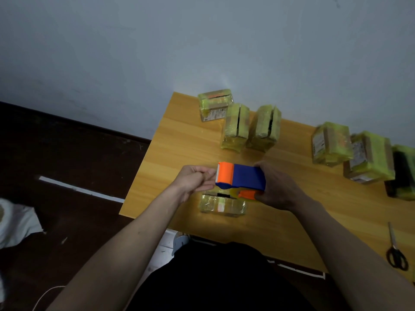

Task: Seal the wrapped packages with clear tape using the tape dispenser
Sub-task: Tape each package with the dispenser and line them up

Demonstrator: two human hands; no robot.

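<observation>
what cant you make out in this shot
Head view:
- Tape roll: hidden inside the tape dispenser and behind the right hand.
- Tape end at the left hand: clear, too faint.
- Package top: covered by the dispenser.
- Dark package: cut off by the right edge.

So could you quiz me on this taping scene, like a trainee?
1. True or false: the scissors lie at the table's left edge.
2. Which hand grips the tape dispenser by its body?
3. The package under the dispenser: A) stands upright B) lies flat.

Key:
1. False; they lie near its right end.
2. The right hand; the left hand's fingers pinch at its orange end.
3. B.
</observation>
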